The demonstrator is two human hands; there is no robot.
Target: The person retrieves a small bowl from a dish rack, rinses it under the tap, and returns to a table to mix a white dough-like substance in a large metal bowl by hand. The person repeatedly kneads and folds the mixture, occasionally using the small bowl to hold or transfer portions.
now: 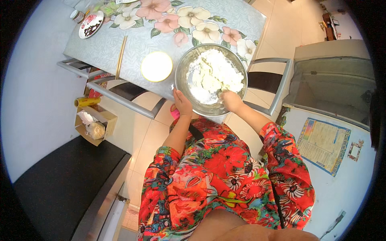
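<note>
A round metal bowl (180, 75) stands near the edge of a table with a floral cover (135, 54). White flour and pale, lumpy dough (208, 75) fill much of it. My left hand (183, 103) rests against the bowl's outer wall at the lower left, its fingers pointing up along the side. My right hand (231, 101) reaches over the near rim, its fingertips at the flour and dough; whether they grip any of it is hidden. Left of the bowl is a round, yellow-rimmed dish (156, 66), its inside too bright to make out. A pair of chopsticks (121, 57) lies farther left.
At the table's far left are a plate with small dark pieces (91, 24) and a jar (77, 16). Metal-framed chairs (123, 96) (270, 81) stand against the near edge and the right side. A cardboard box (110, 120) with bagged contents sits lower left, beside a black surface (69, 180).
</note>
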